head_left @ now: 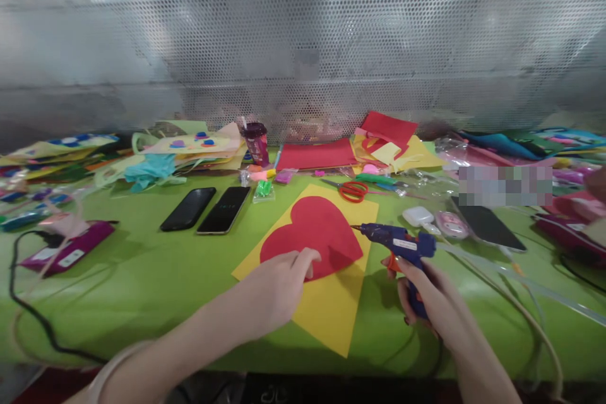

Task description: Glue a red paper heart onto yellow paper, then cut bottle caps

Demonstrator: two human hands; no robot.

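A red heart cutout (326, 227) lies on a yellow sheet (331, 315) in front of me. Over the heart's near edge, my left hand (286, 284) is closed with its fingers curled; whatever they grip, if anything, is hidden under the hand. To the right, my right hand (421, 290) is wrapped around the handle of a blue glue gun (398, 238), a finger by its orange trigger. The gun's nozzle points left, close to the heart's right side. A clear glue stick (511, 278) trails from its back. Red-handled scissors (353, 190) rest behind the heart.
Two phones (225, 209) lie left of the sheet. A purple power strip (71, 249) with a black cable is at far left. Farther back stand a purple cup (256, 142) and red sheets (317, 154). An earphone case (417, 216) lies behind the gun.
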